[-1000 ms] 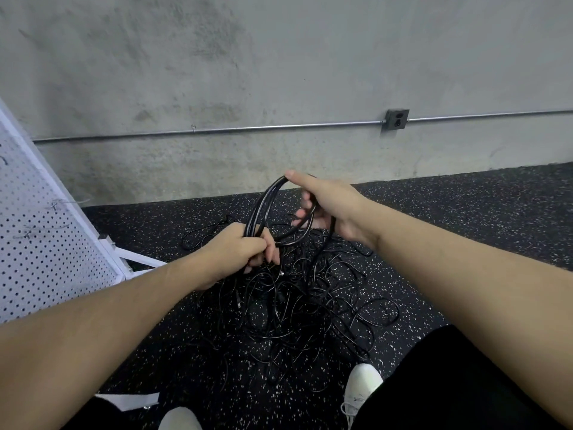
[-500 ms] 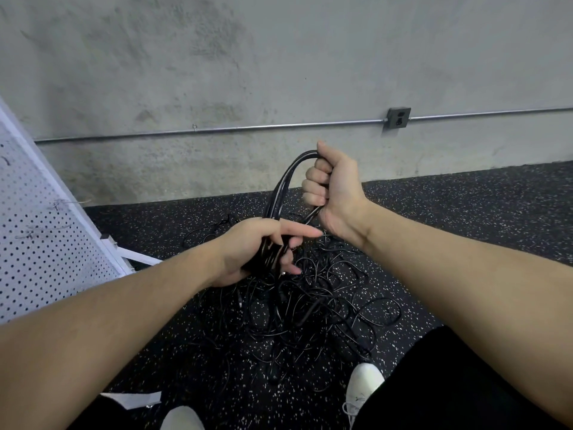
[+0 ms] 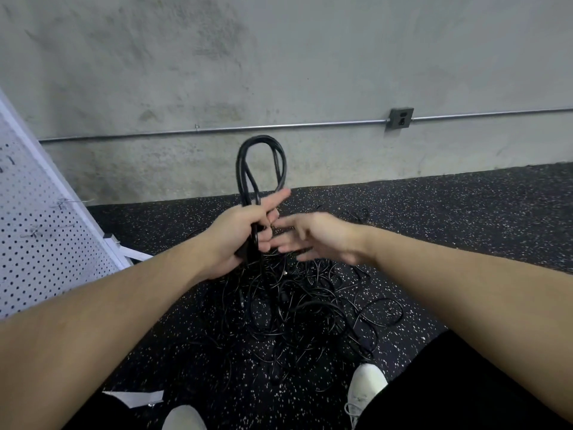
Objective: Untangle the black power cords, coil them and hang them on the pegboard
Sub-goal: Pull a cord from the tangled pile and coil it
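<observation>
The left hand has its grip clamped on a coiled black cord, whose loops stand up above the fist in front of the concrete wall. The right hand is just beside it with fingers spread apart, holding nothing. Below both hands a tangled pile of black cords lies on the speckled floor. The white pegboard stands at the left.
</observation>
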